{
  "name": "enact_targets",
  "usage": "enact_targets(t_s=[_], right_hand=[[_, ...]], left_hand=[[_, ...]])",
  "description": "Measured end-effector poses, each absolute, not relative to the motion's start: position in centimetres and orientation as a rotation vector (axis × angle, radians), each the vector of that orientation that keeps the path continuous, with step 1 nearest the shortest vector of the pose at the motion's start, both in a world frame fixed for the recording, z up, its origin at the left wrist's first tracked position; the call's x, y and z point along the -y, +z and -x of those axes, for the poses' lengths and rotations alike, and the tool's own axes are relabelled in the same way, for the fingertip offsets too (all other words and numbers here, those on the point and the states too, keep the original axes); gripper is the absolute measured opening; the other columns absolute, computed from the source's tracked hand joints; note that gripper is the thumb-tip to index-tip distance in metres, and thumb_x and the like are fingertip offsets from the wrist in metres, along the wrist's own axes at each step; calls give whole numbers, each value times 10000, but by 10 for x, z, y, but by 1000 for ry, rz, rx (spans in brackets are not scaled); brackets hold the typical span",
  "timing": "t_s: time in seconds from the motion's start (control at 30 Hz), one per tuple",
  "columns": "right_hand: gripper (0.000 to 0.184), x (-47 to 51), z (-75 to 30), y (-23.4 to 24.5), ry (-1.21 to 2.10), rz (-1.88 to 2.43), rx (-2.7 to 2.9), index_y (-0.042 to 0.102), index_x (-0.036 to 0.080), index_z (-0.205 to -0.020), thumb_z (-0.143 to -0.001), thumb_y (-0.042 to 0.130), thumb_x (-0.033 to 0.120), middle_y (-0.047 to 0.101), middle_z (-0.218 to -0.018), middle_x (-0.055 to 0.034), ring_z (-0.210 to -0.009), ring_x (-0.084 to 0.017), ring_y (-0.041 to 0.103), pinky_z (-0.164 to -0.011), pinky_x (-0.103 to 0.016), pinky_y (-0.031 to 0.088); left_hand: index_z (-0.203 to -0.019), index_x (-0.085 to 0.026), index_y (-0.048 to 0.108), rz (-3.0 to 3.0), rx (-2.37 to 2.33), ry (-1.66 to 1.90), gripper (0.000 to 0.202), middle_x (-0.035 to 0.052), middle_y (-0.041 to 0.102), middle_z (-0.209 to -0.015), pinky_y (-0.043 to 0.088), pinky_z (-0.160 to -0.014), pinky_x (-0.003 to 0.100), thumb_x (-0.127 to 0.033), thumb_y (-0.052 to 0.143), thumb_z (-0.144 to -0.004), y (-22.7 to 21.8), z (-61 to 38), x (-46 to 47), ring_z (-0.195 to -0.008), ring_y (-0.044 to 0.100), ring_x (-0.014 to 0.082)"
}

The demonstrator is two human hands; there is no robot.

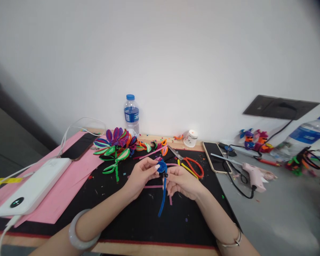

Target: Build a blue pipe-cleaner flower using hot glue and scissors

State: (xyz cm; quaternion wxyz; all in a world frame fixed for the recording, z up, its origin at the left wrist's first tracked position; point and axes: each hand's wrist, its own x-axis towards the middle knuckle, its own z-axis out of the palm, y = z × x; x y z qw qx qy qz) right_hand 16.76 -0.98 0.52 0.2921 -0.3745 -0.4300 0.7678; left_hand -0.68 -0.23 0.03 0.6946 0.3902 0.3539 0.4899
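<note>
My left hand and my right hand meet over a black mat. Both pinch a blue pipe cleaner: its top is coiled into a small disc between my fingertips, and its tail hangs down toward me. Pink pipe cleaner pieces lie on the mat under my hands. A pipe-cleaner flower with purple, green and orange petals lies to the left of my hands.
Orange-handled scissors and a phone lie right of my hands, a pink glue gun farther right. A water bottle stands at the wall. A white power bank and pink sheet are left.
</note>
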Motion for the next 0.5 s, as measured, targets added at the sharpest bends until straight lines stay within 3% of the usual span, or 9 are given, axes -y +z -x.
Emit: enact_targets(t_s=[0.5], right_hand=[[299,11,-162,6,2009,1018,1124,547,105,-690,-697,670,378,650,-615,-50,-486,-102,610,-473,-188,471]], left_hand=[[-796,-162,590,-821,-791,1081,196,-19,599,-717,481,-650,215,-263,692,-662,-3,3,5,-603,542,58]])
